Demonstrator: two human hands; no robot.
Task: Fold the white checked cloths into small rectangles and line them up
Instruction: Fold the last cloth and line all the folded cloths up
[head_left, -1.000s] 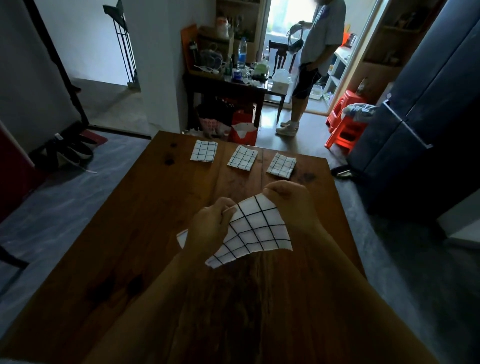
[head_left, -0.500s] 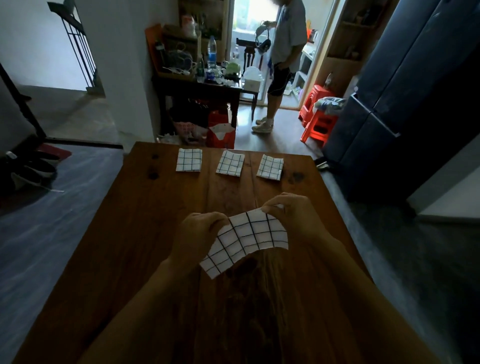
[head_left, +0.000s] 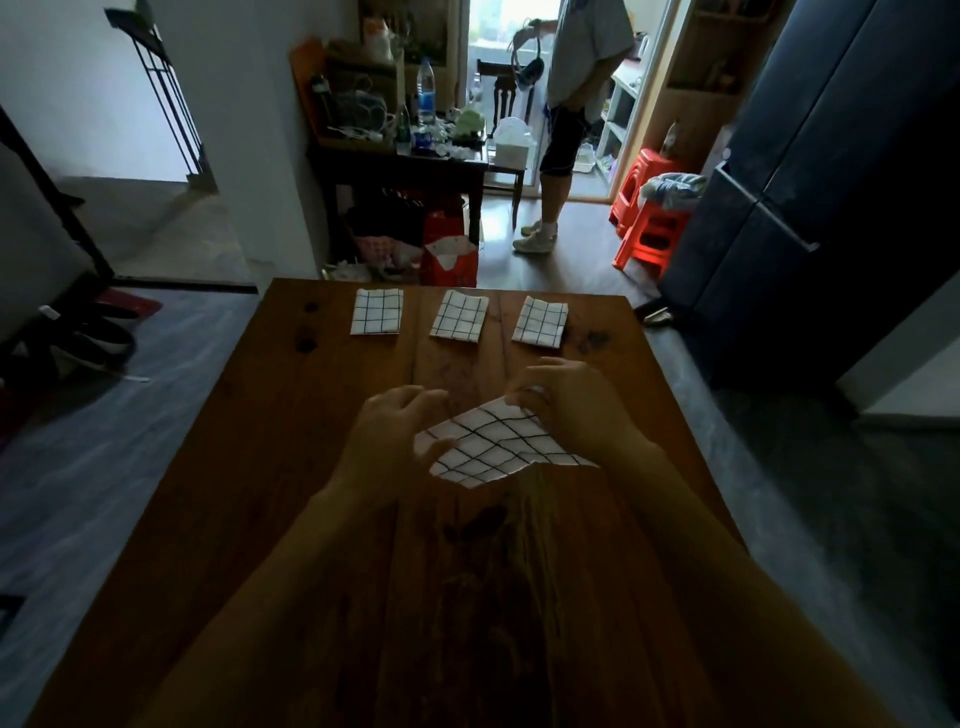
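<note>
A half-folded white checked cloth (head_left: 493, 441) hangs low over the middle of the brown wooden table (head_left: 311, 467). My right hand (head_left: 566, 400) pinches its far right corner. My left hand (head_left: 395, 436) is at the cloth's left edge with its fingers spread apart and the thumb against the fabric. Three cloths folded into small rectangles lie in a row along the table's far edge: a left one (head_left: 376, 318), a middle one (head_left: 459, 322) and a right one (head_left: 540, 328).
Beyond the table a person (head_left: 571, 104) stands in a doorway beside a cluttered dark side table (head_left: 415, 156). A red bag (head_left: 449, 260) sits on the floor just past the far edge. Red stools (head_left: 649, 234) and a tall dark cabinet (head_left: 831, 182) are at the right.
The cloth has come down closer to the table and sags flatter. My left hand has loosened from a closed grip to spread fingers. My right hand keeps its pinch.
</note>
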